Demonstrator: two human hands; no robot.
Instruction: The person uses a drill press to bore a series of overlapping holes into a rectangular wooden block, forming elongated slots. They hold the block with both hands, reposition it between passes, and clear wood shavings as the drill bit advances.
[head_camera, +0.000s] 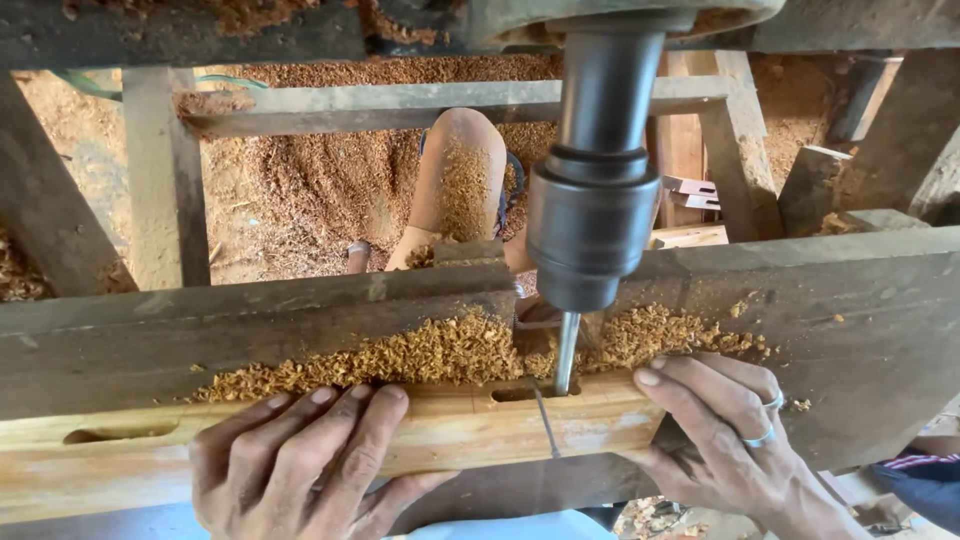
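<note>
A pale wooden bar (450, 430) lies lengthwise against a grey timber fence (300, 330). My left hand (300, 460) presses flat on its top near the middle. My right hand (720, 430), with two rings, grips the bar's right end. A dark drill chuck (592, 235) hangs above, and its thin bit (567, 350) enters a slot (530, 393) cut in the bar between my hands. A second slot (120, 433) shows at the bar's left.
Wood shavings (450, 350) are heaped along the fence behind the bar. Below the machine frame, my leg (455, 185) and sandalled foot stand on a sawdust-covered floor (320, 180). Timber offcuts (690, 190) lie at right.
</note>
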